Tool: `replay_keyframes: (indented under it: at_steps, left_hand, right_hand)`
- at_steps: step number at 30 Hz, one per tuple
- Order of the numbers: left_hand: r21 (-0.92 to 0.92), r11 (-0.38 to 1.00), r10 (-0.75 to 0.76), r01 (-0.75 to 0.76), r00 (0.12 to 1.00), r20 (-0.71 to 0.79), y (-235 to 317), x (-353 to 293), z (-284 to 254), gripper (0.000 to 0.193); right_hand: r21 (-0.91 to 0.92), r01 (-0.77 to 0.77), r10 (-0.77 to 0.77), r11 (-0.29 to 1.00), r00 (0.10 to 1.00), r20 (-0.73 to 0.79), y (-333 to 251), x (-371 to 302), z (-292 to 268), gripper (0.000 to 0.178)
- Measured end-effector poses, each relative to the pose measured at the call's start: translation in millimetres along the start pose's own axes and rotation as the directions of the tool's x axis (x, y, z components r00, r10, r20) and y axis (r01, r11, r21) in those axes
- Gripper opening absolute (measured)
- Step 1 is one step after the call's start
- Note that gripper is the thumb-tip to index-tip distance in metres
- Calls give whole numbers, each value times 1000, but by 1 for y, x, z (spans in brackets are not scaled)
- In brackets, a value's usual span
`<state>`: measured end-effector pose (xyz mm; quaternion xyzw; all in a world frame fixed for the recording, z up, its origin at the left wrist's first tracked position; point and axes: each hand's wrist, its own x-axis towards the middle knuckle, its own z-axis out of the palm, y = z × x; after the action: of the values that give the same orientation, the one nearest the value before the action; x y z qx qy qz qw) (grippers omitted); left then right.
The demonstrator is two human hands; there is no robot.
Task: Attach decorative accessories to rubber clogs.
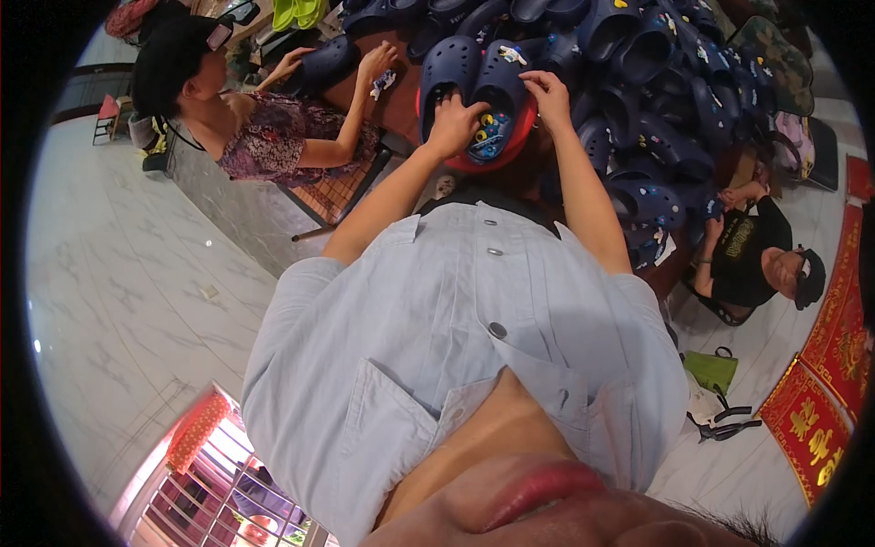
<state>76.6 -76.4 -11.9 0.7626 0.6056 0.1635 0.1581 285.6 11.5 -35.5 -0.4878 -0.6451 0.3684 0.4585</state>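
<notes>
A pair of navy clogs stands side by side over a red basin (pixel 518 146) in front of me. My left hand (pixel 456 126) has its fingers inside the opening of the left clog (pixel 448 66), thumb over the inner edge, closed on it. At the outer edge of the right clog (pixel 499 80), my right hand (pixel 549 98) holds its thumb and fingertips pinched together; what lies between them is too small to tell. A white charm (pixel 512 56) sits on that clog's top. Colourful blue and yellow charms (pixel 490 135) show below the heels, in the basin.
Many navy clogs (pixel 652 128) are heaped to the right. At the left a co-worker (pixel 305 137) handles a navy clog (pixel 330 62) and a small charm piece (pixel 384 84). Another co-worker (pixel 752 251) sits at the right. Lime-green clogs (pixel 299 13) lie at the far left.
</notes>
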Motion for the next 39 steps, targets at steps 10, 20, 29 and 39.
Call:
replay_keyframes:
  at_steps: [10, 20, 29, 39]
  left_hand:
    - [-41, 999, -18, 18, 1000, 5, 1, -3, -4, 34]
    - [-17, 1000, 15, -15, 1000, 2, 1, -1, -3, 37]
    - [6, 999, 54, -54, 998, -24, -1, -2, 0, 41]
    - [15, 998, 61, -60, 997, -43, -1, -2, 0, 44]
  right_hand:
    - [603, -505, 577, 618, 812, 88, -20, 0, -10, 9]
    - [611, -674, 693, 415, 669, 267, 7, 1, -5, 14]
    - [528, -732, 799, 431, 581, 153, 1, 11, -2, 36]
    - [372, -718, 710, 589, 679, 186, 7, 34, -5, 23]
